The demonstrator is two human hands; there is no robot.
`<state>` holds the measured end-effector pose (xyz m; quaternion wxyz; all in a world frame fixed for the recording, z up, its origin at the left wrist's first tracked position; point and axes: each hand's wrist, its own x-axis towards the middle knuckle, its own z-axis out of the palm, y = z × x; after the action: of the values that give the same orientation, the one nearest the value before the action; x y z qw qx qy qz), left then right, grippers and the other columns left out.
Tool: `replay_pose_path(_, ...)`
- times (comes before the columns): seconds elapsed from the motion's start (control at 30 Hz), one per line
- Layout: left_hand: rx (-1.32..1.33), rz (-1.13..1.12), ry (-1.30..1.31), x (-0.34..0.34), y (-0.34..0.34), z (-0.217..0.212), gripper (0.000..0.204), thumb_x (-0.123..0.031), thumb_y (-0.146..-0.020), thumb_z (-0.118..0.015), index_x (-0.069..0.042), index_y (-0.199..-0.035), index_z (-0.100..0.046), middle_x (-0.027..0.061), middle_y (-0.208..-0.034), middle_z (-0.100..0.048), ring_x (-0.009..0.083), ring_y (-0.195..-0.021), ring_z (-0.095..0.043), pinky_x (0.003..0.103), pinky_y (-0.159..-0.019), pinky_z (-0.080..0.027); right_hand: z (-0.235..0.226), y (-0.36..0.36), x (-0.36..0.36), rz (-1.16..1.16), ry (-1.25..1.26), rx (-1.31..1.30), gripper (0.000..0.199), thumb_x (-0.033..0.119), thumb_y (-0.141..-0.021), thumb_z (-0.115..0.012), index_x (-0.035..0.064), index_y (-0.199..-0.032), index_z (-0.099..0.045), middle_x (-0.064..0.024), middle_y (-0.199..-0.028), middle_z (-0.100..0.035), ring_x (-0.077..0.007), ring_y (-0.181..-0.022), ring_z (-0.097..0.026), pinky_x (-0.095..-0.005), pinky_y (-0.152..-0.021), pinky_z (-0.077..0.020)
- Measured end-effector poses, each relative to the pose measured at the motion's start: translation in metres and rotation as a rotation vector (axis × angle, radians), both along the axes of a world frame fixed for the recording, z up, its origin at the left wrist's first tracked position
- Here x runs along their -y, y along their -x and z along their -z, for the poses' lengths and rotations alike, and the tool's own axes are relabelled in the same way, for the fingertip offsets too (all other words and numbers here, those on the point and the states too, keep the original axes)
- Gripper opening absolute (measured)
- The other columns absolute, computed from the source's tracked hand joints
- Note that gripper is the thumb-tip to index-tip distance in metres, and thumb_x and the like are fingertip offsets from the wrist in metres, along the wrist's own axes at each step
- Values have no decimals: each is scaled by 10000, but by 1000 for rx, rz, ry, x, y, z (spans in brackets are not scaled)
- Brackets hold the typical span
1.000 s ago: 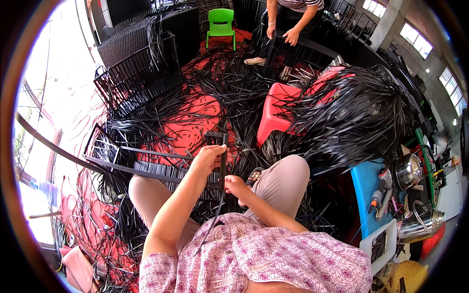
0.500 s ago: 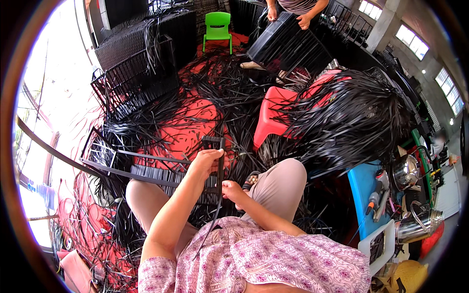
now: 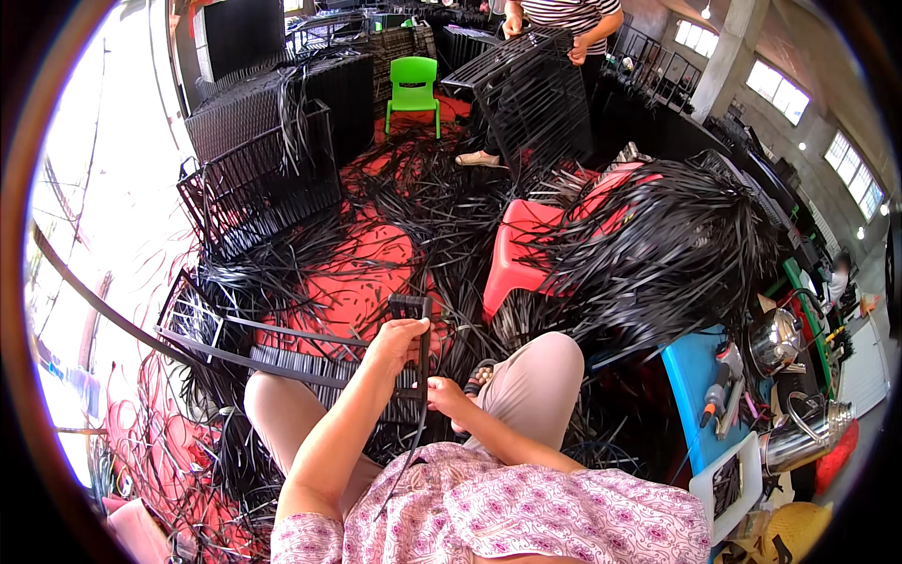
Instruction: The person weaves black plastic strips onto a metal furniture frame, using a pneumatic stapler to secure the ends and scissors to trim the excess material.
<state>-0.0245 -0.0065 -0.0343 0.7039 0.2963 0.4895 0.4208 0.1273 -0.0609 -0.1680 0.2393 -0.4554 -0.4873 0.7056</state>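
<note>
Across my knees lies a black rectangular frame [image 3: 291, 367], partly woven with flat black strips. My left hand [image 3: 402, 340] is closed around the upper part of the frame's near right bar. Lower on that bar, my right hand [image 3: 445, 395] is closed with fingertips pinched at its right side. Strip or bar between those fingertips is too small to make out. A loose black strip [image 3: 406, 465] hangs from the bar's lower end onto my patterned shirt.
Loose black strips cover the red floor [image 3: 362, 268]. A red stool [image 3: 517, 254] bears a big strip bundle [image 3: 667, 244]. At right, a blue stool [image 3: 691, 385] holds tools. A co-worker grips another black frame [image 3: 536, 103] near a green chair [image 3: 413, 85]. More frames [image 3: 263, 188] stand left.
The view has tipped upward, so the scene sits lower. The co-worker's frame has been turned and stands more upright. My hands keep nearly the same places on my frame.
</note>
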Motion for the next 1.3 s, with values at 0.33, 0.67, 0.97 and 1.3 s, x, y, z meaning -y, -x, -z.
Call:
replay_pose_path(0.33, -16, -10, 7, 3, -2, -4, 254, -236, -928, -619, 0, -1022, -625, 122, -895, -697, 208, -771, -695, 320, -606, -550, -6, 1, 4, 6, -28, -39, 156, 117, -879, -546, 23, -943, -653, 18, -769, -622, -72, -654, -559, -230, -584, -445)
replay_pose_path(0.67, -28, -10, 13, 4, -2, -7, 240, -248, -924, -625, -25, -1012, -634, 101, -898, -702, 199, -764, -691, 344, -625, -550, -11, 4, 6, 39, -48, -28, 155, 119, -865, -540, 24, -904, -657, 22, -738, -606, -72, -638, -542, -240, -574, -426)
replay_pose_path(0.97, -23, -23, 15, 5, -2, -7, 235, -233, -926, -621, -14, -1010, -631, 113, -894, -702, 202, -756, -692, 336, -626, -554, -6, 6, 4, 41, -92, 20, 127, 121, -836, -552, 16, -822, -622, 6, -702, -587, -90, -629, -536, -263, -578, -424)
replay_pose_path(1.3, -12, -9, 5, 5, -1, -6, 222, -203, -927, -614, 6, -1003, -623, 118, -869, -690, 211, -759, -688, 325, -635, -556, -12, 5, 5, 35, -81, 32, 129, 123, -829, -546, 25, -771, -605, 16, -668, -569, -86, -606, -514, -265, -563, -399)
